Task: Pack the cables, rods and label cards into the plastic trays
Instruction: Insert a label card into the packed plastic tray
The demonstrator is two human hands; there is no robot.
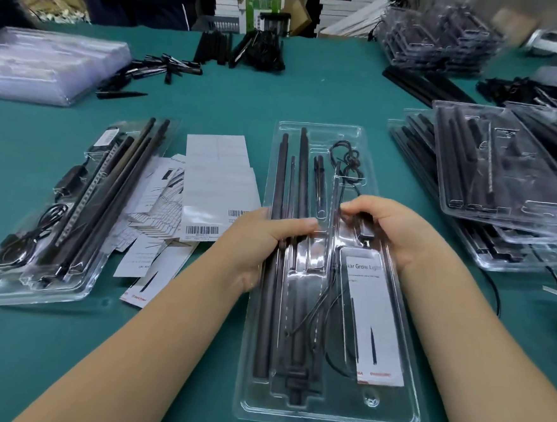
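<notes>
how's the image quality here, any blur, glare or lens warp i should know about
Head view: sharp in the middle, where both hands, left and right, work at the clear tray; glare streaks its plastic near the label card; the far right tray stack is motion-smeared; wide-angle warp bends the table edges; lighting is even with soft shadows.

This is a packing workshop, a hand-assembly station. A wide teal-covered work table [63, 344] carries stacks of clear moulded plastic trays [503, 180], heaps of loose black rods [258, 53], a spread of white barcoded label cards [206, 186] and bundles of flat transparent sheets [46, 66]. Stacked cartons [261, 8] line the back.
</notes>
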